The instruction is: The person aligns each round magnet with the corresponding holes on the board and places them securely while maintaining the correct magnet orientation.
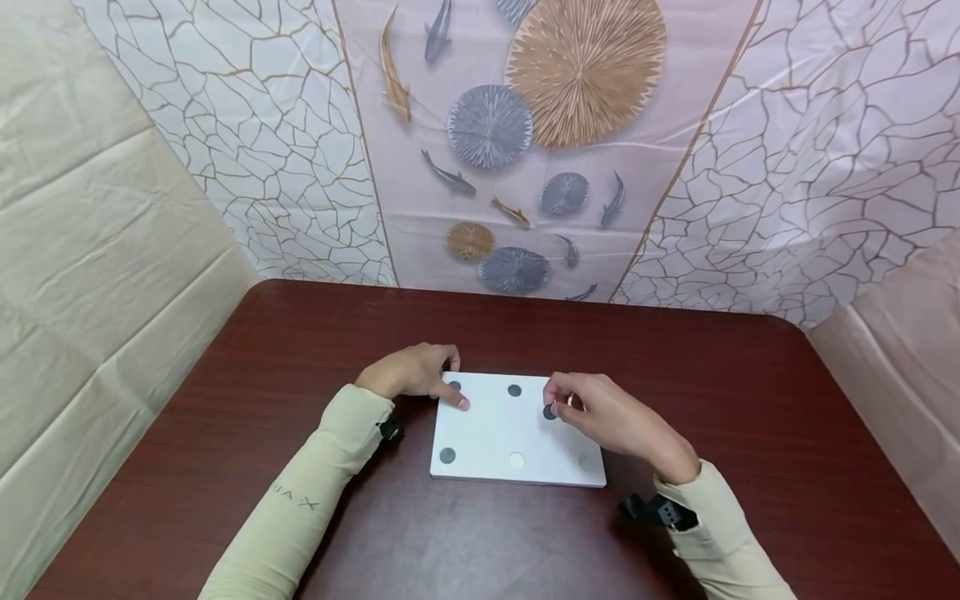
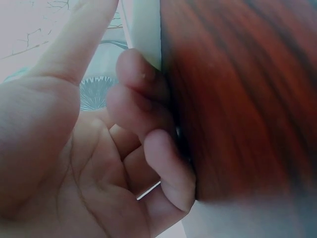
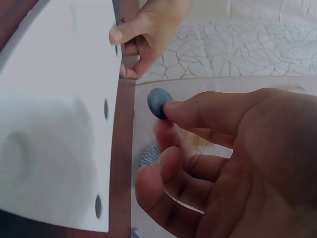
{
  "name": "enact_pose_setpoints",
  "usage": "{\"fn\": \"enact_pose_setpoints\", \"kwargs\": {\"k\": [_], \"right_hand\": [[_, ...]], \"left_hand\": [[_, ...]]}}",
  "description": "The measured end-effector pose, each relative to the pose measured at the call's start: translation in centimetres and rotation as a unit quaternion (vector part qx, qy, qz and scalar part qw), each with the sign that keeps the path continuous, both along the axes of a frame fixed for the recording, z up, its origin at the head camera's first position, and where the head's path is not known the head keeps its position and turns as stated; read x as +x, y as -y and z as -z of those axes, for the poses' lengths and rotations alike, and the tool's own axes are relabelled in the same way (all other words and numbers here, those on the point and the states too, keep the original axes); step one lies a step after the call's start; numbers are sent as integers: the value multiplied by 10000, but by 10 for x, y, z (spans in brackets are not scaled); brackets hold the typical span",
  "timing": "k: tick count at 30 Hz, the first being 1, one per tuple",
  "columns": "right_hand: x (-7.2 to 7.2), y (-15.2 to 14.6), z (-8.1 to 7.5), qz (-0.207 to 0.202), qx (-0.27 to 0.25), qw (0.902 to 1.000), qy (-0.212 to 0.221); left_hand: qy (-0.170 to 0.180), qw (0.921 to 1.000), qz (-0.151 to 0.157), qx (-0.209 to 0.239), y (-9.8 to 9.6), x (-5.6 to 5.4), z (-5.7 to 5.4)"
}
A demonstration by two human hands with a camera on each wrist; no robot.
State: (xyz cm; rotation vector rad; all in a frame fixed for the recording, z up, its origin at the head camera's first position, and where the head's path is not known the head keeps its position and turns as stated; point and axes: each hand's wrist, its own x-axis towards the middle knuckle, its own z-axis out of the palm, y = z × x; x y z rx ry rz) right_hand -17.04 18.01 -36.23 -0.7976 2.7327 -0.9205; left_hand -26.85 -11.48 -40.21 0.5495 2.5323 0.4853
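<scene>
A flat white board [image 1: 487, 429] with round spots lies on the table. My left hand [image 1: 412, 372] grips it at the far left corner, thumb on top and the other fingers curled at the edge. Above the board's right part, my right hand [image 1: 611, 414] pinches a small dark grey disc [image 3: 158, 103] between thumb and fingertip. Dark round spots show at the near left [image 1: 447, 456], at the far middle [image 1: 514, 390] and beside the left thumb. Another dark spot [image 3: 98, 207] appears at a corner in the right wrist view. At the near middle is a pale round spot [image 1: 517, 459].
The dark red-brown wooden table [image 1: 300, 350] carries the board near its middle. A patterned cloth [image 1: 480, 250] hangs behind the table's far edge, with plain cream cloth [image 1: 112, 292] at the sides. Both wrists wear black straps.
</scene>
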Motion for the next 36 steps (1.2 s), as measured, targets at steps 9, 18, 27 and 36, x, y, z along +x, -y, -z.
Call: {"fn": "enact_pose_setpoints", "kwargs": {"k": [9, 18, 27, 36], "right_hand": [[1, 12, 7, -152, 100, 9995, 251], [4, 24, 19, -578, 356, 9971, 358], [7, 32, 26, -877, 425, 9946, 342], [9, 42, 30, -727, 628, 9951, 224]], "left_hand": [[-33, 10000, 34, 30, 2, 0, 0], [13, 10000, 12, 18, 3, -1, 0], [-71, 9999, 57, 95, 1, 0, 0], [-76, 9999, 18, 101, 3, -1, 0]]}}
